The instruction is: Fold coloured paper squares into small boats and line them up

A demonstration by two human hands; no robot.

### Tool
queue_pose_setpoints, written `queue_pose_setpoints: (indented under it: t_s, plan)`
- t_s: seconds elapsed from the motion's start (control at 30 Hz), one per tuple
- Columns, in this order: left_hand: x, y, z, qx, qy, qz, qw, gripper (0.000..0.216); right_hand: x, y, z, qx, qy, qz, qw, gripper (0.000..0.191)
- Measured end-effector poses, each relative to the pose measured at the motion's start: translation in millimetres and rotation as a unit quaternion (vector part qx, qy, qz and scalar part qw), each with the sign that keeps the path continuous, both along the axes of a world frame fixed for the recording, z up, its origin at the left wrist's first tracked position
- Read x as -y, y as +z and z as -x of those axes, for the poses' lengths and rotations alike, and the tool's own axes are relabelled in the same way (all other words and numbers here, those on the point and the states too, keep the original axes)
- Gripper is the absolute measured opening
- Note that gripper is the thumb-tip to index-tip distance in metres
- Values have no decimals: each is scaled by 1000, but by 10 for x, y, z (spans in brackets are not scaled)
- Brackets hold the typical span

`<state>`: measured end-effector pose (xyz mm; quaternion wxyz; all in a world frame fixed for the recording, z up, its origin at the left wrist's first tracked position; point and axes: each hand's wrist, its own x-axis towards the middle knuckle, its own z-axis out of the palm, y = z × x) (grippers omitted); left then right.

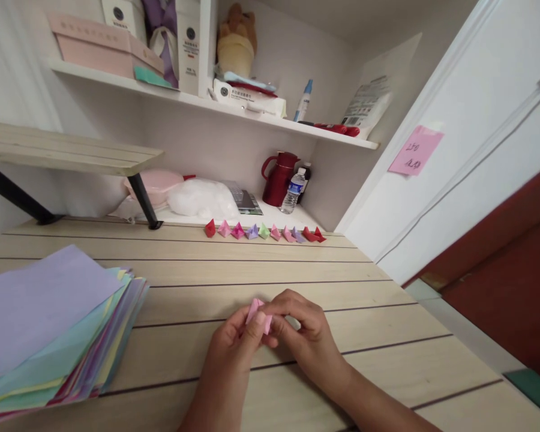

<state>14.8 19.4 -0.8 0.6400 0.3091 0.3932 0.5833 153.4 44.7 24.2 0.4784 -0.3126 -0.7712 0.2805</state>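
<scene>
A small folded piece of pink paper [254,309] is held between both hands, just above the slatted table. My left hand [237,339] pinches it, with the thumb laid across its front. The fingers of my right hand [302,321] are closed on its right edge, thumb and forefinger at the paper. Part of the paper is covered by the fingers. Beyond my hands, along the table's far edge, stands a row of small folded paper boats, among them a red one [210,228], a green one [263,231] and a purple one [252,231].
A stack of coloured paper sheets [49,312] lies at the left. Behind it rises a small wooden stand [72,147] with black legs. A red jug [279,180] and a water bottle [293,191] stand at the back, under a loaded shelf [162,89].
</scene>
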Motion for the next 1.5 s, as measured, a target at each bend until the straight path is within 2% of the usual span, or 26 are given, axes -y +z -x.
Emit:
queue_pose_setpoints:
  t_s: [0.2, 0.33, 0.4, 0.5, 0.6, 0.7, 0.8, 1.0, 1.2, 1.27, 1.33, 1.4, 1.5]
  plan:
    - [-13, -42, 11, 2, -14, -1, 1000, 44, 5, -38, 16, -14, -48, 38, 998, 36]
    - [2, 17, 34, 35, -17, 3, 999, 35, 26, 17, -5, 8, -10, 68, 998, 34]
    - [6, 71, 65, 64, -11, 12, 998, 27, 45, 56, -15, 6, 39, 112, 993, 36]
    - [6, 153, 115, 98, -6, 24, 995, 20, 60, 70, -9, -50, 99, 208, 972, 44]
    - [11, 202, 140, 116, -17, 12, 993, 21, 41, 29, 20, -132, 102, 293, 941, 35]
    - [30, 210, 136, 121, -3, 20, 992, 17, 3, -13, 43, -162, 85, 330, 926, 25]
    - [50, 198, 119, 117, -15, 7, 993, 17, -25, -30, 42, -142, 83, 321, 933, 24]
    - [56, 204, 91, 107, -42, -15, 993, 18, -10, -24, 61, -105, 52, 234, 965, 20]
    - [50, 217, 62, 75, -57, -38, 995, 18, 53, 14, 94, -100, 20, 188, 977, 11]
    - [49, 218, 53, 54, -56, -32, 996, 20, 63, 23, 88, -92, 2, 164, 982, 14]
    - [43, 219, 59, 4, -31, -21, 999, 26, 63, 20, 80, -71, -16, 136, 988, 19]
    - [31, 216, 80, -100, 33, -21, 994, 28, 52, 6, 76, -62, -31, 129, 989, 24]
    - [7, 193, 120, -266, 160, -66, 948, 27, 20, -21, 75, -92, -45, 171, 980, 31]
